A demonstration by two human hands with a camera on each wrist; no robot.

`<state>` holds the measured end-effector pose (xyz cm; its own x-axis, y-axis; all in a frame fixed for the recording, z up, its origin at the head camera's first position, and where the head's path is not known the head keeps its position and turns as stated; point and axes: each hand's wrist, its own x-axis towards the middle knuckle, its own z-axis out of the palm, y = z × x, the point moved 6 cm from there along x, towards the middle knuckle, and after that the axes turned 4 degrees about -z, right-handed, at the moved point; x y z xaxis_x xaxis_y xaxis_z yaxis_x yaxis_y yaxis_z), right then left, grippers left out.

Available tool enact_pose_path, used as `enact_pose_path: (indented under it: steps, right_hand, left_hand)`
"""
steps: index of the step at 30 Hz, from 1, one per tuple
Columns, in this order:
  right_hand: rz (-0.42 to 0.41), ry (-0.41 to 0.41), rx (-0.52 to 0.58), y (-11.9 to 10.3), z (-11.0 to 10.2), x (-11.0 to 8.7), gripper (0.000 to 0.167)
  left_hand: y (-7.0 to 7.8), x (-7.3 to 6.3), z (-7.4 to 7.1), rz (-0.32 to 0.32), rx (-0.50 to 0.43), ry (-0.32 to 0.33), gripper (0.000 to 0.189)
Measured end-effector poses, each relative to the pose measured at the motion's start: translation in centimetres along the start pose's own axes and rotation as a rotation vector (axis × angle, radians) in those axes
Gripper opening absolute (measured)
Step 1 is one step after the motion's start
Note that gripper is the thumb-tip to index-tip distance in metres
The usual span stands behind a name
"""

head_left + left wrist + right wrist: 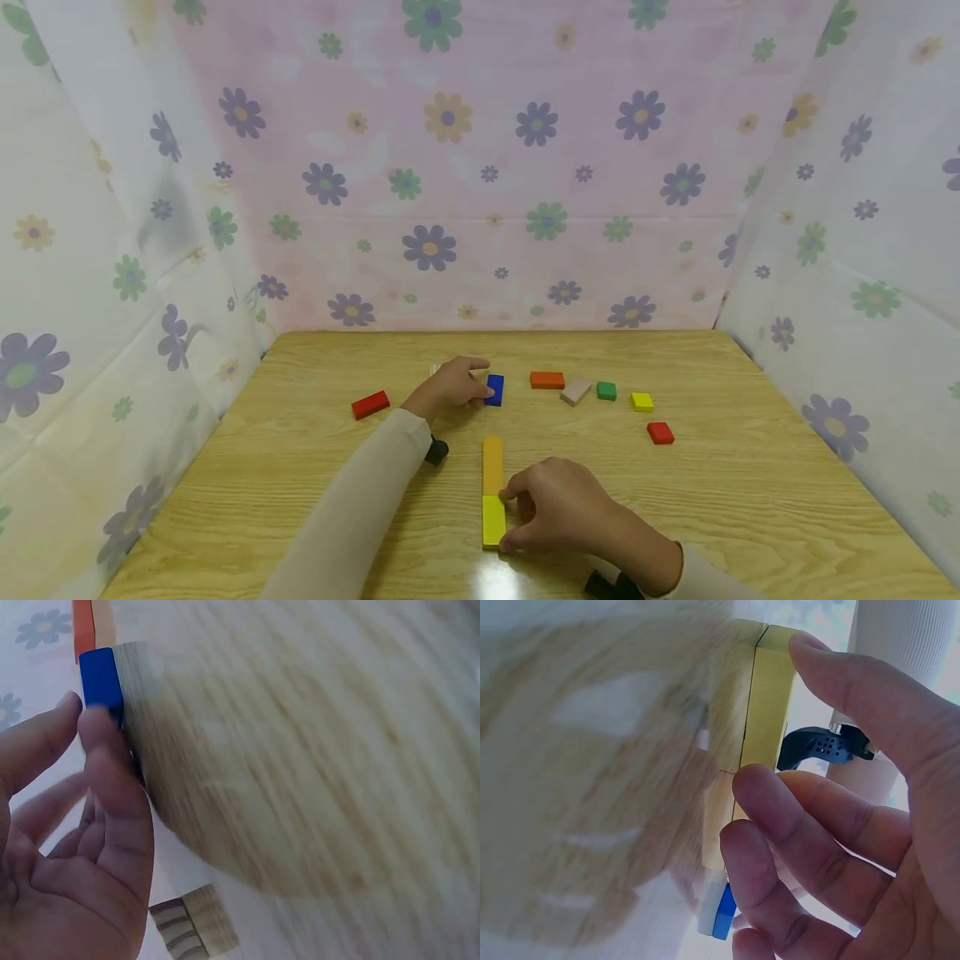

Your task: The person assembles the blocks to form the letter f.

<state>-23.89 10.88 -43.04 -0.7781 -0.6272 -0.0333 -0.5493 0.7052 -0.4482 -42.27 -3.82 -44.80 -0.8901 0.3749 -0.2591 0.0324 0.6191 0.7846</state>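
My left hand (453,385) reaches to the far part of the table. Its thumb touches the left side of a blue block (495,390), while the index finger stretches out beyond it; in the left wrist view that finger stands apart from the blue block (100,679). Close to me, my right hand (562,507) holds a yellow block (492,523) at its right side, thumb by the near end and index finger by the far end. An orange-yellow block (492,465) lies end to end with it, forming a straight strip. The right wrist view shows bent fingers against the yellow block (769,705).
Right of the blue block lie an orange block (547,381), a pale wooden block (576,391), a green block (607,391), a small yellow block (642,402) and a red block (661,433). A longer red block (371,405) lies left. Flowered cloth (480,183) surrounds the table.
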Motion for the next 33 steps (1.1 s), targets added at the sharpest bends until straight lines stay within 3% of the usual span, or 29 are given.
enact_pose_path:
  steps: [8,21,28,33]
  right_hand:
    - [-0.016,0.014,-0.013,-0.18,-0.13,0.0,0.05]
    - [-0.022,0.019,0.0,-0.3,-0.19,-0.1,0.05]
    - [-0.018,0.024,-0.009,-0.16,-0.19,-0.11,0.049]
    - [-0.005,0.014,-0.005,-0.1,-0.06,-0.12,0.05]
  left_hand:
    - [-0.08,-0.08,-0.05,-0.002,-0.099,-0.031,0.049]
    - [-0.17,-0.05,-0.17,0.012,-0.147,-0.022,0.041]
    - [-0.07,-0.28,-0.36,0.034,-0.101,0.031,0.039]
    - [-0.29,-0.49,-0.53,0.007,-0.113,0.074,0.038]
